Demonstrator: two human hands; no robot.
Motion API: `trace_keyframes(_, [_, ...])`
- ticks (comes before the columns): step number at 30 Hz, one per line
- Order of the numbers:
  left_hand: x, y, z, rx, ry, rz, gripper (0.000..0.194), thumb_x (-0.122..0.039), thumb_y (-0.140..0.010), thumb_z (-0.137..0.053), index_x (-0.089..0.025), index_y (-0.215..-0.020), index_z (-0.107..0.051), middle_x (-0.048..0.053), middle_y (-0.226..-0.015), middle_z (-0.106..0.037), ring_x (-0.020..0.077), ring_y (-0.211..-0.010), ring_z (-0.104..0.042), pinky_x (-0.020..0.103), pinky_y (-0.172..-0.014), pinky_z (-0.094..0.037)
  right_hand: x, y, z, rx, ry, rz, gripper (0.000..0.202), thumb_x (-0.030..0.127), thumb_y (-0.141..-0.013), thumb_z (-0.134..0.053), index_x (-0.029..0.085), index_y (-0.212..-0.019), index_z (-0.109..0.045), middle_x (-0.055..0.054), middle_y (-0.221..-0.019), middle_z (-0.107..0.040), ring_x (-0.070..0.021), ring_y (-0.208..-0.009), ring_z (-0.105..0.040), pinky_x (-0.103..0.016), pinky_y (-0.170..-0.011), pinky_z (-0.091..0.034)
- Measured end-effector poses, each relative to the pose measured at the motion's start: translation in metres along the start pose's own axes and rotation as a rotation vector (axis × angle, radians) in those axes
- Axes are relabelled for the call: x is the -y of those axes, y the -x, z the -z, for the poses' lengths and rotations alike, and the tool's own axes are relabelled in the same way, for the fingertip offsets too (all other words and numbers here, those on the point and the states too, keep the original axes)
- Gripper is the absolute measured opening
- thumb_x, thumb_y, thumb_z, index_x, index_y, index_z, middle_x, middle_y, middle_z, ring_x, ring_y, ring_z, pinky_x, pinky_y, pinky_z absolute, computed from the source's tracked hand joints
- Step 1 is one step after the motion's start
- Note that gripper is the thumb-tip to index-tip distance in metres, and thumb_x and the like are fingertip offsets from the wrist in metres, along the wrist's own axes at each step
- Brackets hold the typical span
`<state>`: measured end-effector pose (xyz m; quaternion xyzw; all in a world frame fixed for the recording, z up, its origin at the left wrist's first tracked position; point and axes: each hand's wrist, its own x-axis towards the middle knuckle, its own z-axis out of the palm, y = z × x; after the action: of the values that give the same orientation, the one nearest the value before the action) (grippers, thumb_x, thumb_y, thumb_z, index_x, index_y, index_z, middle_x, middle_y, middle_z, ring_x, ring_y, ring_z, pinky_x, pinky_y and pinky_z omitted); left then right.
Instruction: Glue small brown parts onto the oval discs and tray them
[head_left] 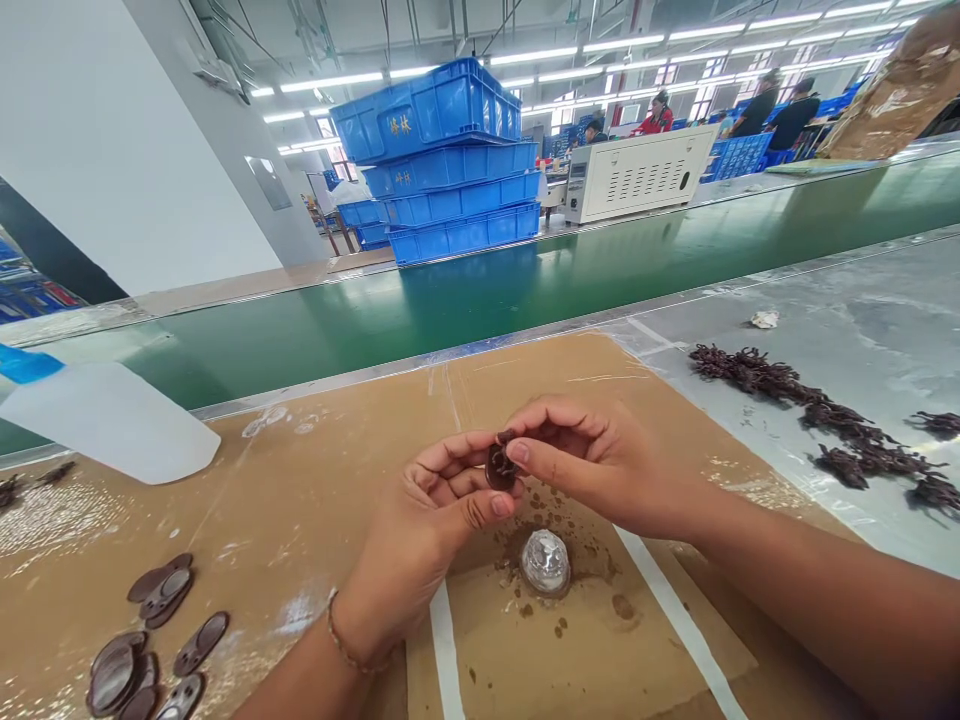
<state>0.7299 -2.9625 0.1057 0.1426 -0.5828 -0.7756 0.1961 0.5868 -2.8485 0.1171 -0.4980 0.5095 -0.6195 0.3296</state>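
Near the middle of the head view, a small dark brown piece is held between both hands. My left hand pinches its lower edge with thumb and fingers. From the right, my right hand has its thumb and fingertips closed on the upper part of the same piece. Just below the hands a shiny, clear rounded lump sits on the brown board, with dark wet spots around it. Flat brown oval pieces lie in loose piles at the lower left.
Dark stringy pieces lie on the grey surface at right. A white bottle rests at left. Beyond the board runs a green belt, with stacked blue crates and a cream metal box behind it. People are in the background.
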Motion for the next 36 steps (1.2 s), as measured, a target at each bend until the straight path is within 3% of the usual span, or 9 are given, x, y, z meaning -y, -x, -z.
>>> trace_keyframes(7, [0.0013,0.0007,0.0005,-0.03,-0.022,0.011,0.039,-0.019,-0.064,-0.084,-0.021,-0.098,-0.067,0.002,-0.092,-0.07,0.0107,-0.079,-0.065,0.023,-0.078,-0.054,0.0005,0.0027,0.0031,-0.013,0.334,0.171,0.011,0.028,-0.087,-0.062,0.02,-0.091,-0.066,0.0,-0.085,-0.069,-0.0109,-0.076,-0.062,-0.023,-0.07,-0.05])
trace_keyframes(19, [-0.0004,0.0,-0.0015,-0.048,0.031,0.018,0.041,-0.014,-0.061,-0.084,-0.017,-0.098,-0.067,0.004,-0.092,-0.072,0.0118,-0.077,-0.065,0.023,-0.075,-0.055,0.0027,0.0015,-0.0023,-0.03,0.375,0.182,0.006,0.025,-0.082,-0.065,0.019,-0.08,-0.065,0.001,-0.078,-0.066,-0.0099,-0.072,-0.06,-0.024,-0.068,-0.047])
trace_keyframes(26, [0.0013,-0.001,-0.0003,-0.021,0.019,0.009,0.038,-0.017,-0.062,-0.084,-0.019,-0.097,-0.07,0.003,-0.092,-0.073,0.0108,-0.077,-0.067,0.02,-0.077,-0.055,0.0061,0.003,-0.0029,-0.038,0.348,0.059,0.017,0.031,-0.082,-0.064,0.018,-0.073,-0.066,0.0,-0.072,-0.063,-0.0114,-0.067,-0.057,-0.026,-0.062,-0.045])
trace_keyframes(36, [0.004,-0.0012,0.0022,-0.041,-0.015,-0.005,0.038,-0.019,-0.062,-0.085,-0.019,-0.096,-0.069,0.002,-0.089,-0.074,0.0104,-0.076,-0.067,0.02,-0.074,-0.056,0.0049,0.0015,-0.0041,-0.041,0.277,0.017,0.021,0.035,-0.081,-0.064,0.017,-0.07,-0.065,-0.001,-0.07,-0.062,-0.0124,-0.066,-0.053,-0.027,-0.061,-0.042])
